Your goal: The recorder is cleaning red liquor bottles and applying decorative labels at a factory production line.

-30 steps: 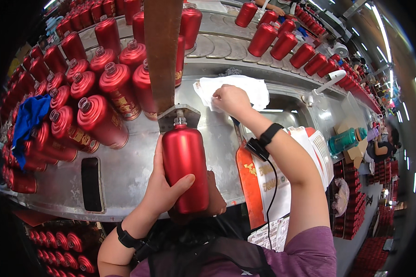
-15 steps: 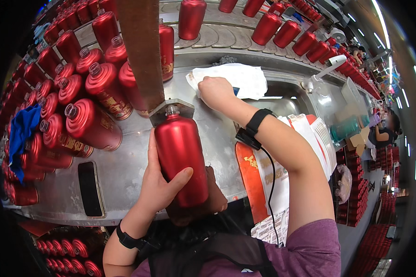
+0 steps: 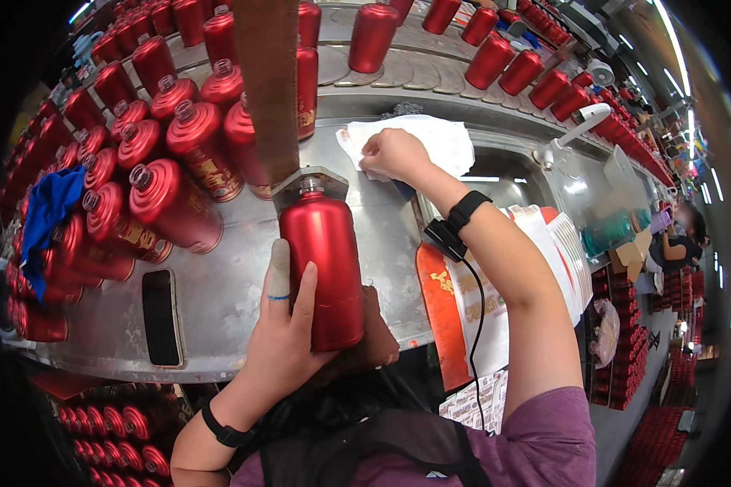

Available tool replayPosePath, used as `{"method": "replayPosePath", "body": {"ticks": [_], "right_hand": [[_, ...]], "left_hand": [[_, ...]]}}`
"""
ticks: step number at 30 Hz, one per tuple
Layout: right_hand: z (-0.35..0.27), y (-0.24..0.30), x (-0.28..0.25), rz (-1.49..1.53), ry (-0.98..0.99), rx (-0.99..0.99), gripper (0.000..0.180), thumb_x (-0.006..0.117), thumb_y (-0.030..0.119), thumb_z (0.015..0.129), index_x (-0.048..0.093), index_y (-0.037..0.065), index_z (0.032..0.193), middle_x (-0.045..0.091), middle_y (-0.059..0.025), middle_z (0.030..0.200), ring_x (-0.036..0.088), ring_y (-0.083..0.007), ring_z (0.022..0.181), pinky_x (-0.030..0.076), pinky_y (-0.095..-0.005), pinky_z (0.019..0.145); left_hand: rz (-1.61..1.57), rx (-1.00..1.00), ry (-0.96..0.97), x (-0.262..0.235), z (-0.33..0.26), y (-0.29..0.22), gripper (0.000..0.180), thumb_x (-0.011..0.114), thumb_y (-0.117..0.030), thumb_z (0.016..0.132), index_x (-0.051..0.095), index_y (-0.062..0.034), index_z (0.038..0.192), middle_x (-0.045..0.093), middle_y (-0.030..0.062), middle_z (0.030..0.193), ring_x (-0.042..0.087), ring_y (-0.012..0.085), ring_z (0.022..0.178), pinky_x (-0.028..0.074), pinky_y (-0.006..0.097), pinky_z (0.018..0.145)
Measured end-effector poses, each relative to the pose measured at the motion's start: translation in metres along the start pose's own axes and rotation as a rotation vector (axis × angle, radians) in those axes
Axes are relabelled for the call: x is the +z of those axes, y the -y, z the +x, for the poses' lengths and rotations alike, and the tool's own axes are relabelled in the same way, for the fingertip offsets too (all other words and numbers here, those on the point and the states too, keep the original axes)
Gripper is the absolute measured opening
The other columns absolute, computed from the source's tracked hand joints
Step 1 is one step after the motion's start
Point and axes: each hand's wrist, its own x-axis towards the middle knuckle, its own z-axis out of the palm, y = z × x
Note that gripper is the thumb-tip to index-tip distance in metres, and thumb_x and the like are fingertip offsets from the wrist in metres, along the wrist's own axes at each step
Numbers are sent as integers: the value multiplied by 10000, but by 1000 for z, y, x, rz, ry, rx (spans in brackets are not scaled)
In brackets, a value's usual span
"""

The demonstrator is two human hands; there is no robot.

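Blue cloth: a crumpled bright-blue fabric cloth (image 3: 50,217) drapes over bottles near the surface's left end.
Bottle crowd: glossy red bottles with clear necks (image 3: 175,204) pack the left part of the surface (image 3: 219,325).
Phone: a flat black rectangular phone (image 3: 162,316) lies toward the near edge, left of the worker.
Upright: a brown flat bar (image 3: 273,93) rises to a grey metal bracket (image 3: 335,188).
Left hand: the left hand (image 3: 281,345), one finger in a pale sleeve (image 3: 278,268) with a blue band, holds a plain red cylindrical bottle (image 3: 325,260) from its left side and lower front.
Held bottle: tilted at the middle of the near edge, its clear neck at the bracket.
Right hand: the right hand (image 3: 396,154) curls over the left end of a white sheet (image 3: 440,142) near the far edge; whether it grips anything cannot be told.
Orange piece: a flat orange-red strip with gold markings (image 3: 442,296) overhangs the near edge, beside white printed papers (image 3: 489,337).
Far right: a white faucet (image 3: 575,130) angles over a metal sink (image 3: 503,188).
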Motion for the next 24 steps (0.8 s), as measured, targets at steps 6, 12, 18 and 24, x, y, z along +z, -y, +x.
{"method": "replayPosePath", "body": {"ticks": [6, 12, 18, 24], "right_hand": [[-2, 8, 0, -251, 41, -123, 185, 689, 249, 777, 788, 141, 888, 734, -97, 868, 701, -284, 822, 557, -398, 739], [0, 4, 5, -360, 32, -177, 171, 667, 239, 804, 784, 145, 886, 736, -91, 863, 702, -291, 814, 558, -404, 731], [0, 1, 5, -251, -31, -151, 182, 673, 249, 807, 785, 138, 898, 738, -95, 856, 700, -284, 795, 555, -392, 728], [5, -31, 0, 177, -1, 76, 182, 691, 261, 760, 786, 137, 853, 739, -103, 867, 697, -278, 803, 551, -375, 757]], "left_hand": [[-130, -108, -24, 14, -13, 12, 1183, 856, -185, 698, 63, 23, 1551, 412, 315, 1410, 486, 476, 1222, 455, 492, 971], [-194, -163, 24, 15, -15, 15, 1188, 837, -188, 698, 32, 101, 1522, 378, 339, 1438, 471, 472, 1265, 427, 477, 1024], [-181, -136, -52, 18, -16, 14, 1189, 840, -196, 689, 48, 95, 1527, 516, 272, 1278, 545, 406, 1042, 450, 465, 913], [-140, -84, -122, 24, -17, 15, 1154, 830, -232, 703, 91, 88, 1530, 540, 245, 1232, 545, 379, 999, 450, 446, 881]]}}
